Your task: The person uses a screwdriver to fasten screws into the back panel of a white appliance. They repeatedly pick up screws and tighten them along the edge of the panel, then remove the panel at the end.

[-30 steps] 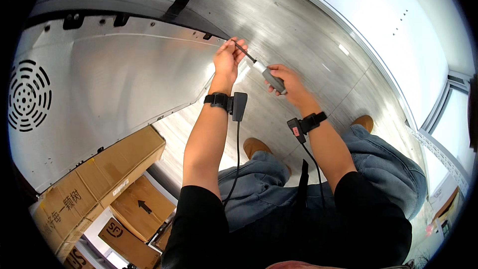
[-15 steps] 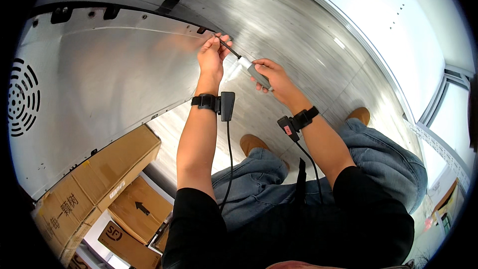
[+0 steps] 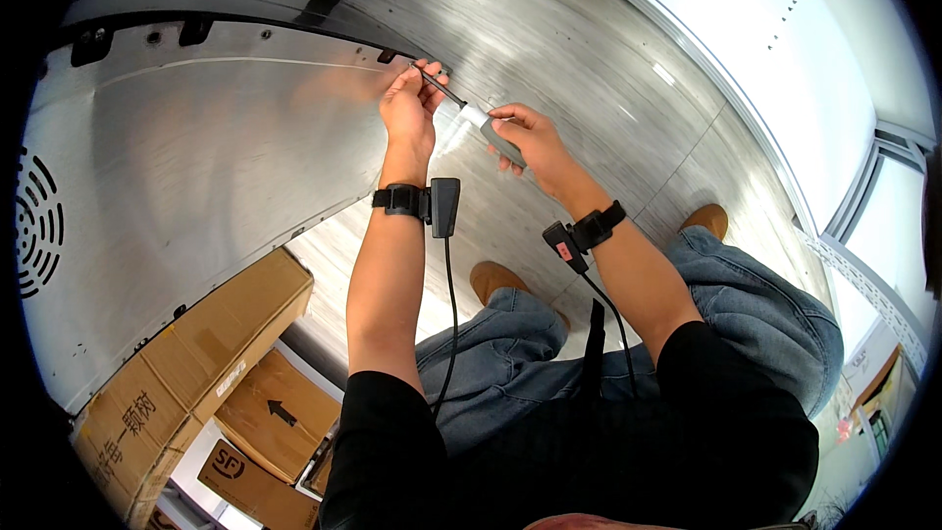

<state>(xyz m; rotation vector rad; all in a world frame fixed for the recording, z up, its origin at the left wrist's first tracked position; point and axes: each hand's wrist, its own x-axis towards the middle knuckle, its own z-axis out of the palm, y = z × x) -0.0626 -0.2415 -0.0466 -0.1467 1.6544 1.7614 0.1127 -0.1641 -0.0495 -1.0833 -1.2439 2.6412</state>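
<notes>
My right hand (image 3: 530, 142) is closed around the grey and white handle of a screwdriver (image 3: 506, 142). Its dark shaft slants up and left to my left hand (image 3: 409, 110). There, thumb and fingers pinch around the tip, and whether a screw is also between them is too small to tell. Both hands are at the far right corner of a large bare metal panel (image 3: 245, 128), with the left fingertips right at its edge. Small holes and dark slots run along the panel's far edge, and a round vent pattern is cut at its left.
Cardboard boxes (image 3: 211, 334) are stacked at the lower left, beside the panel's near edge. Grey wood-look flooring (image 3: 549, 29) lies beyond my hands. A white panel (image 3: 785, 69) stands on the right. Cables hang from the black straps on both wrists.
The panel and both hands sit slightly further left in the picture. My right hand still holds the screwdriver, and its tip stays at the left fingers.
</notes>
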